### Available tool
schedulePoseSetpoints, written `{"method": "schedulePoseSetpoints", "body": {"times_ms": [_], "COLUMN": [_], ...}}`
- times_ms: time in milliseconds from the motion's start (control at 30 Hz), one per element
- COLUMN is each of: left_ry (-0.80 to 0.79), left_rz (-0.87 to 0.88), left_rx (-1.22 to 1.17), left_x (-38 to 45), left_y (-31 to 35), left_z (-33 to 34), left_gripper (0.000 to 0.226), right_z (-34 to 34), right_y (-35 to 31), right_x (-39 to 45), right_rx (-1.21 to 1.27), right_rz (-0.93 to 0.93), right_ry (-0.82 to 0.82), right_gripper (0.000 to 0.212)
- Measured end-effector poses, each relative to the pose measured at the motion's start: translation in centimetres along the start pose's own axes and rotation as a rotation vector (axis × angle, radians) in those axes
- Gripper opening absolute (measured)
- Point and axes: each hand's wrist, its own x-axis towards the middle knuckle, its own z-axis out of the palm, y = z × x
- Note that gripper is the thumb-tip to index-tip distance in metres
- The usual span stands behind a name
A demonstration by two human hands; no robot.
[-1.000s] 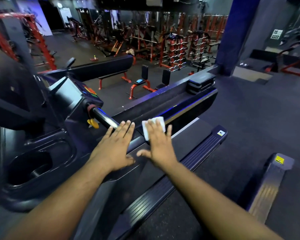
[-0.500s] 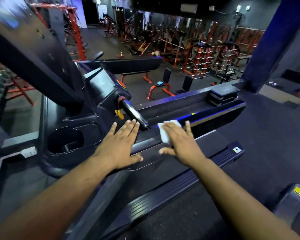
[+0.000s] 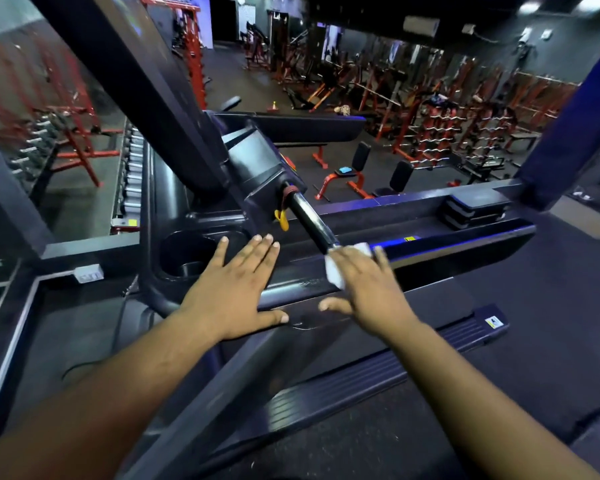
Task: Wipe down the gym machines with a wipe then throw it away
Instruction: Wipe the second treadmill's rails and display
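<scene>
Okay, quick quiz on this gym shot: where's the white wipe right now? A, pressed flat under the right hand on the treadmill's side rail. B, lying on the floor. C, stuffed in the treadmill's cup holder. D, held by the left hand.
A: the white wipe shows from under the flat fingers of the right hand on the treadmill rail; the left hand rests bare beside it.

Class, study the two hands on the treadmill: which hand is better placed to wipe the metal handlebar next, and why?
The right hand. It already presses the white wipe flat under straight fingers, right at the near end of the metal handlebar. The left hand lies flat on the treadmill without a wipe.
</scene>
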Motion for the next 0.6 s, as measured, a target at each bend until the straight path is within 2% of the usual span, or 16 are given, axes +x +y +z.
{"method": "schedulePoseSetpoints", "body": {"times_ms": [67,133,333,433,533,600], "left_ry": [0.008,0.018,0.052,0.058,0.061,0.08], "left_rz": [-0.009,-0.012,0.004,0.005,0.009,0.011], "left_rx": [0.003,0.005,-0.01,-0.022,-0.034,-0.042], "left_x": [-0.8,-1.5,-3.5,-4.2,-4.3,-4.2], "left_y": [-0.7,-1.5,-3.5,-4.2,-4.2,-4.1], "left_z": [0.0,0.1,0.5,0.5,0.6,0.7], "left_gripper": [0.117,0.116,0.116,0.118,0.118,0.118], "right_z": [0.2,0.7,2.3,1.6,1.1,1.2], "right_y": [0.5,-2.0,-12.9,-11.1,-7.9,-8.1], "right_x": [-0.3,-0.3,-0.1,-0.1,-0.6,-0.7], "right_rx": [-0.056,-0.021,0.081,0.101,0.078,0.024], "right_rz": [0.173,0.209,-0.057,-0.116,0.006,0.104], "right_ry": [-0.04,-0.055,-0.02,-0.019,0.007,0.033], "right_gripper": [0.132,0.137,0.126,0.116,0.108,0.114]}}
